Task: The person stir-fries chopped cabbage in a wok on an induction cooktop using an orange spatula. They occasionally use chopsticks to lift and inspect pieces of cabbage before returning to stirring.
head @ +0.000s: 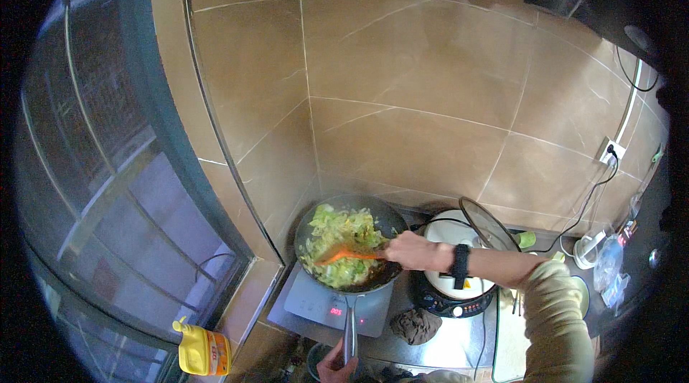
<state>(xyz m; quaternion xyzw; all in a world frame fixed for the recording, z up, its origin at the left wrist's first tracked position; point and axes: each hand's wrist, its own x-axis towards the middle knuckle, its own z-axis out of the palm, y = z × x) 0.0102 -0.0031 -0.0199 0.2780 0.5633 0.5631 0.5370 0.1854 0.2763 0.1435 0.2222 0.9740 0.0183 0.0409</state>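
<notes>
My right hand, with a black band on the wrist, grips an orange spatula whose head lies in the food. Chopped green-and-yellow vegetables fill much of a dark frying pan. The pan stands on a flat induction cooker with a lit red display. Below it, my left hand holds the pan's metal handle. Light steam or haze rises behind the pan.
Right of the pan is a round white-topped cooker with a glass lid tilted behind it. A dark crumpled cloth, a cutting board, a yellow jug and a plugged cord are around. The tiled wall rises behind.
</notes>
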